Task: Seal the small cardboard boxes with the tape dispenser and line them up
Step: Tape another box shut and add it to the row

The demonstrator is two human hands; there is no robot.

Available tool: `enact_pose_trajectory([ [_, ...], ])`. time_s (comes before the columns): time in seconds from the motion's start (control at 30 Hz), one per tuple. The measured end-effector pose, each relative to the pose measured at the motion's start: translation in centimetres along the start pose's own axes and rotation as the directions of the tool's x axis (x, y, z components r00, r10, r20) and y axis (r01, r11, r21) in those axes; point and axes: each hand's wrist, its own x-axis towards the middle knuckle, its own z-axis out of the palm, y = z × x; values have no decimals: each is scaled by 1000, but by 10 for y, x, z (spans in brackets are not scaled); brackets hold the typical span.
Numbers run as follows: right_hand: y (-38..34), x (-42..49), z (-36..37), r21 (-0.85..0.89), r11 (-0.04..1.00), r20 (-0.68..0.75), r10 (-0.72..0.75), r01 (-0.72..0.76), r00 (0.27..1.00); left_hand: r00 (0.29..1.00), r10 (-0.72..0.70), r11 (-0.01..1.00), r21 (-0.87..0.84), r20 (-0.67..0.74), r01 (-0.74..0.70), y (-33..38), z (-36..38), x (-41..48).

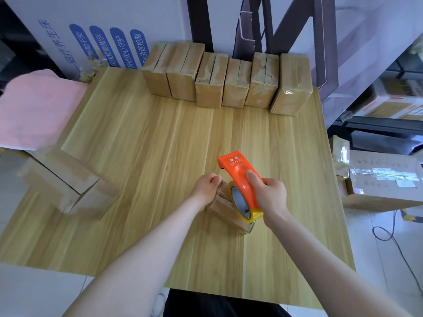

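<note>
Just right of the frame's centre, the person's right hand is wrapped around the orange tape dispenser, fingers curled over its curved handle and thumb lying along the top. The dispenser's flat toothed end points toward the top of the frame. Its yellow tape roll sits under the handle, pressed against a small cardboard box.

This box lies on the table directly beneath the dispenser, slightly below and right of centre. The left hand grips the box's upper left end, fingers bent over the edge. Much of the box is hidden by the two hands and the tool, so its flaps cannot be made out. Both bare forearms reach in from the bottom edge.

The table is light wood grain and fills the middle of the frame. Along its far edge, in the upper centre, a row of six small boxes stands on end, side by side and touching, with glossy tape on them.

At the left edge of the table a larger cardboard box lies tilted. Above it, at the far left, is a pink cloth. A white board with blue Chinese labels leans in the upper left. On the right, off the table, sit taped cartons, with a black cable on the floor.
</note>
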Motion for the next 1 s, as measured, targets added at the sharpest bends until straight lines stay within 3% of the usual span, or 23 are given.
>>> enact_pose_trajectory([
  [0.17,0,3,-3,37,999,11,26,-26,1000,997,-46,931,-358,66,66,-5,10,-5],
  [0.37,0,5,-2,71,996,16,44,-45,999,940,-185,846,-439,288,301,-7,9,1],
  [0.5,-1,6,-1,97,993,11,65,-65,998,912,-259,766,-507,318,395,-7,10,5],
  [0.67,-2,8,-6,164,979,-5,127,-125,992,912,-250,737,-547,326,398,-10,10,7],
  [0.87,-1,1,-2,161,982,-23,101,-96,995,924,-233,688,-620,304,378,-11,11,4],
  [1.0,-4,-1,-11,202,972,1,123,-120,992,981,-96,870,-465,170,166,-15,5,-3],
])
